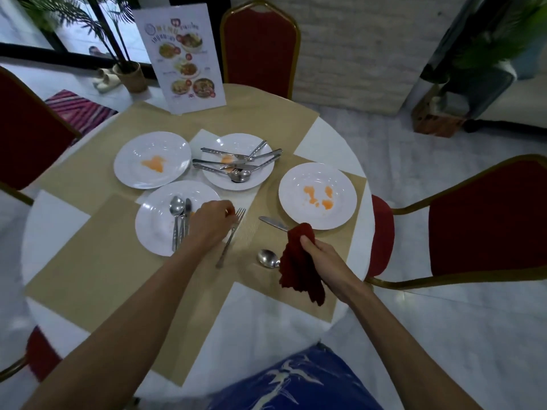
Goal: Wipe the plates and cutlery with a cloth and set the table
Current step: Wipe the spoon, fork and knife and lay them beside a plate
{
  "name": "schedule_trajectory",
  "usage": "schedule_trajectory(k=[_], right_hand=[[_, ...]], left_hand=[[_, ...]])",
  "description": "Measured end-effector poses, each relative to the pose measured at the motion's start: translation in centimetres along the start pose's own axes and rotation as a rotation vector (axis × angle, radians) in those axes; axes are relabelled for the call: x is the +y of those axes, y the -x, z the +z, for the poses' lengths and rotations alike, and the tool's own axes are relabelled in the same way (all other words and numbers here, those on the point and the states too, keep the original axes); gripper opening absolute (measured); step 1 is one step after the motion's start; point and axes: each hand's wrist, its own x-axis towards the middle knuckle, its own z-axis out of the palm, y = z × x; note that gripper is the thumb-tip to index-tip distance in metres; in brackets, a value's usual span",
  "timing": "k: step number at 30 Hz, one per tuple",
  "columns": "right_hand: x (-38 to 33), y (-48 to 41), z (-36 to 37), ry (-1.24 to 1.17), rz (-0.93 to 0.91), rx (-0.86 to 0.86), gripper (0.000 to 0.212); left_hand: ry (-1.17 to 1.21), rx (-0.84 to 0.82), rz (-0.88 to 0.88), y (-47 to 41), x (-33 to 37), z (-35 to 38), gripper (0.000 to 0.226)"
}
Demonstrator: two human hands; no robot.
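Note:
My right hand [322,255] grips a dark red cloth [300,267] that hangs over the beige placemat [296,288]. My left hand [211,223] reaches over the near plate [154,226], its curled fingers pinching a fork [229,244] near the tines; the fork lies along the placemat. A knife [270,222] and a spoon [266,258] lie on the mat beside the cloth. On the near plate rest a spoon [176,208] and a knife [187,211]. The right plate [343,184] and the far left plate [133,152] show orange stains. The middle plate [260,179] carries several cutlery pieces [236,164].
The round white table [266,327] is ringed by red chairs with gold frames, one far [260,45], one right [485,220] and one left [26,137]. A menu stand [183,54] is upright at the far edge. Potted plants stand on the floor behind.

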Motion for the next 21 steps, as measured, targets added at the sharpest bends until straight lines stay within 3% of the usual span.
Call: schedule_trajectory(k=[5, 10, 13, 16, 21], right_hand=[[-1.7, -1.7, 1.0, -0.006, -0.071, -0.063, 0.030], [-3.4, -3.2, 3.4, 0.015, -0.154, -0.152, 0.030], [-3.6, -3.9, 4.5, 0.043, -0.172, -0.116, 0.031], [-3.7, -4.7, 3.9, -0.046, -0.131, 0.027, 0.024], [-4.4, -5.0, 3.1, -0.160, -0.114, 0.099, 0.023]], left_hand=[[0.282, 0.141, -0.038, 3.6, 3.6, -1.7, 0.012], [0.604, 0.139, -0.091, 5.4, 7.8, -1.5, 0.008], [0.411, 0.295, -0.081, 6.2, 9.0, -0.4, 0.020], [0.416, 0.419, -0.081, 8.1, 8.6, 0.6, 0.019], [0.330, 0.188, -0.100, 10.8, 8.8, 3.2, 0.026]])
